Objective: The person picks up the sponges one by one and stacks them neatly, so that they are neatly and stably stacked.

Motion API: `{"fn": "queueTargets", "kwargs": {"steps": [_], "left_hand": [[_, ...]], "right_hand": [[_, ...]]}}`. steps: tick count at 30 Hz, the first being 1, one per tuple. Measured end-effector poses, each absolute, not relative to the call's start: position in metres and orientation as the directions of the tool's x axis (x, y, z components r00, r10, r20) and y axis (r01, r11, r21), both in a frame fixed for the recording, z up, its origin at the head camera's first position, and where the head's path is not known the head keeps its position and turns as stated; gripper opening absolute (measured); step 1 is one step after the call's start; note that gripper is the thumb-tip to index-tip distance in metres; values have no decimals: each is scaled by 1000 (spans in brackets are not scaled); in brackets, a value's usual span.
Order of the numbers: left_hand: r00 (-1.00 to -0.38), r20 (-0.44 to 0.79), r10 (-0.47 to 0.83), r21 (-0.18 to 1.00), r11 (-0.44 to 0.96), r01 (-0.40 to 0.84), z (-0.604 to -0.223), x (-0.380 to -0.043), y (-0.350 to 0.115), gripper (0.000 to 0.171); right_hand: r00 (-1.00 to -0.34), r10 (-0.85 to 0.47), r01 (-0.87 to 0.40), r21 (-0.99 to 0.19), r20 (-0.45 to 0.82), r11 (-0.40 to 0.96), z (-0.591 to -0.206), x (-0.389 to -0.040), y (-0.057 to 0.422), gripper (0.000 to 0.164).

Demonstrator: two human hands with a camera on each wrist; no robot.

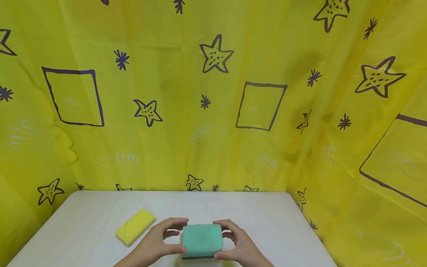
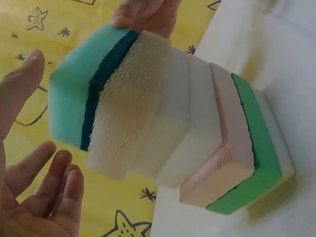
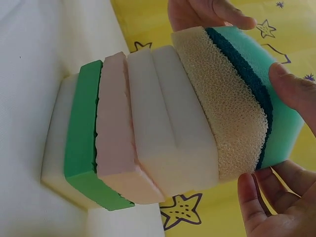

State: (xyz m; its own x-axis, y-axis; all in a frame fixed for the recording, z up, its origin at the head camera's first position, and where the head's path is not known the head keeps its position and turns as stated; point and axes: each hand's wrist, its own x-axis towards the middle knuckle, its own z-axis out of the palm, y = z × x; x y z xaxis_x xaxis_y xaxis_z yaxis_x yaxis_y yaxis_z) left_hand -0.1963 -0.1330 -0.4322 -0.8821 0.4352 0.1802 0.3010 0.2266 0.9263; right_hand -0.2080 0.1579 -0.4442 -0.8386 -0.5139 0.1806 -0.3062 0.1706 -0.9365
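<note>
A tall stack of sponges stands on the table, seen sideways in both wrist views. On top sits a teal sponge with a dark scouring layer. Beneath it come a tan porous sponge, white blocks, a pink sponge, a green sponge and a whitish one at the base. My right hand holds the teal sponge by its right side, thumb at the near corner and fingers at the far one. Round the left side my left hand is spread, its fingers apart from the sponge in the left wrist view.
A yellow sponge lies flat to the left on the white table. Yellow curtains with starfish and shell prints hang behind and along both sides of the table.
</note>
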Motion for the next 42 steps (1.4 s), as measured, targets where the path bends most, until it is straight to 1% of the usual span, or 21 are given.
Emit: {"fn": "queueTargets", "kwargs": {"steps": [3,7,10,14,19,24,29,34,42], "left_hand": [[-892,228,390,912,236,336,-432,-197,-141,58],[-928,243,283,894,305,328,-434,-200,-156,57],[-961,226,161,887,374,272,-439,-204,-169,56],[-981,194,14,884,431,181,-450,-212,-189,55],[-986,139,-91,848,525,72,-464,-220,-219,64],[-987,92,-130,793,609,-7,-480,-224,-245,75],[-993,-3,-118,776,626,-77,-491,-226,-259,84],[-992,-18,-122,728,679,-96,-501,-230,-267,89],[-988,-28,-151,666,734,-131,-516,-237,-269,104]], "right_hand": [[-840,-513,-300,-939,176,169,-444,-208,158,67],[-842,-511,-293,-941,171,168,-445,-208,159,67],[-842,-513,-291,-942,169,168,-445,-209,159,66],[-839,-517,-294,-941,170,167,-446,-209,160,65],[-835,-521,-304,-938,178,167,-448,-208,161,65],[-837,-518,-306,-936,178,172,-449,-208,161,65],[-839,-512,-309,-935,182,175,-450,-208,161,65],[-839,-511,-311,-935,185,172,-450,-207,160,65],[-845,-504,-312,-930,178,195,-449,-208,160,65]]}}
